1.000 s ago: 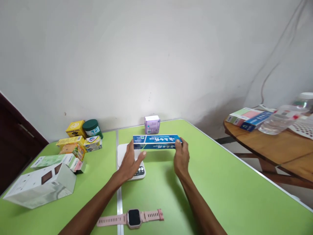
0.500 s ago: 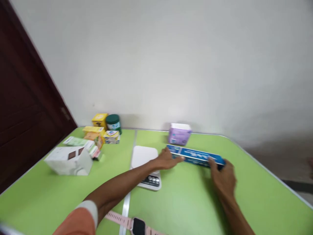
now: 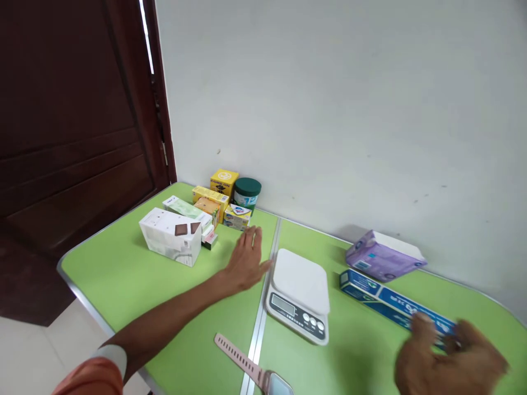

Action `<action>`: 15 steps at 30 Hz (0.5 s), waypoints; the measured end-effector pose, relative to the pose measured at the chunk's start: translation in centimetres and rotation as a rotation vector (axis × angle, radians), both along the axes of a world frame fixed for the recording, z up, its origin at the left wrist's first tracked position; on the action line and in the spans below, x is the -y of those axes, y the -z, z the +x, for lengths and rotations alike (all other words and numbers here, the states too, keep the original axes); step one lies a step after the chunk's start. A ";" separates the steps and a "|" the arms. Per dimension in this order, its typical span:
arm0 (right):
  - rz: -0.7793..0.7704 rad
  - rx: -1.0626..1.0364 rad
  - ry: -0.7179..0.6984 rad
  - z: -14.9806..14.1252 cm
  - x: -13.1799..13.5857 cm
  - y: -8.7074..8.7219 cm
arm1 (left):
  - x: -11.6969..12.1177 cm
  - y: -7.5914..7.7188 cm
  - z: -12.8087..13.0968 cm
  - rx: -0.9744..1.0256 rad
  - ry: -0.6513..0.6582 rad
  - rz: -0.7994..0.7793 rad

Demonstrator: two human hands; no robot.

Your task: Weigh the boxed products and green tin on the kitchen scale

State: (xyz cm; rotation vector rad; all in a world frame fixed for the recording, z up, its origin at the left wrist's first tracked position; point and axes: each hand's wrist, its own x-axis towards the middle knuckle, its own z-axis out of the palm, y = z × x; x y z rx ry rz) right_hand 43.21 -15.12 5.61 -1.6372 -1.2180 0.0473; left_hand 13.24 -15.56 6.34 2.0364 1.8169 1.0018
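My left hand (image 3: 244, 262) is over the table with its fingers stretched out, empty, just short of a small yellow-and-white box (image 3: 237, 219). To its right stands a white kitchen scale (image 3: 302, 280) with a bare platform. A long blue box (image 3: 395, 301) lies on the table at the right. My right hand (image 3: 450, 359) is in front of that box's near end, blurred, its thumb and fingers apart and nothing seen between them. Behind the blue box sits a purple pack (image 3: 383, 258) with a white top.
At the far left stand a white box with brown squares (image 3: 173, 236), a pale green box (image 3: 187, 210), an orange pack (image 3: 208, 207), yellow boxes (image 3: 224, 181) and a green-lidded jar (image 3: 247, 192). A pink-strapped smartwatch (image 3: 247, 365) lies at the front. Wall and dark door (image 3: 74, 137) bound the table.
Both hands have let go of the long blue box, which now rests near the purple pack. My left hand has moved left across the scale. The view has turned left.
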 end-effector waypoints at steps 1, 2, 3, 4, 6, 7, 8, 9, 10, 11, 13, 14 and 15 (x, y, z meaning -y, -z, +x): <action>0.112 0.026 -0.031 -3.0 -0.1 -1.2 | -0.5 0.1 -1.5 -0.147 -0.051 -0.005; 0.183 0.067 -0.137 -5.9 -0.2 -2.1 | -1.0 0.1 -2.7 -0.304 -0.102 -0.023; 0.226 0.079 -0.287 -8.9 -0.5 -2.7 | -1.5 0.0 -3.8 -0.452 -0.150 -0.048; 0.232 0.055 -0.424 -11.6 -0.7 -3.1 | -2.0 -0.1 -4.7 -0.574 -0.193 -0.075; 0.224 -0.018 -0.613 -16.4 -1.3 -3.1 | -2.7 -0.1 -6.2 -0.724 -0.244 -0.125; 0.217 -0.061 -0.677 -18.2 -1.7 -2.8 | -3.0 0.0 -6.8 -0.757 -0.244 -0.143; 0.210 -0.097 -0.726 -19.8 -2.1 -2.4 | -3.2 0.2 -7.3 -0.770 -0.234 -0.152; 0.200 -0.124 -0.768 -21.0 -2.5 -2.0 | -3.3 0.5 -7.7 -0.774 -0.219 -0.157; 0.188 -0.139 -0.809 -21.9 -3.0 -1.5 | -3.3 0.9 -8.1 -0.782 -0.204 -0.163; 0.172 -0.144 -0.850 -22.7 -3.6 -1.1 | -3.2 1.3 -8.4 -0.790 -0.188 -0.168; 0.132 -0.137 -0.939 -23.8 -4.8 -0.5 | -3.0 2.1 -8.8 -0.803 -0.162 -0.172; 0.113 -0.134 -0.982 -24.4 -5.5 -0.2 | -2.8 2.4 -8.9 -0.810 -0.153 -0.172; 0.093 -0.130 -1.022 -25.1 -6.3 -0.1 | -2.6 2.7 -9.1 -0.815 -0.146 -0.171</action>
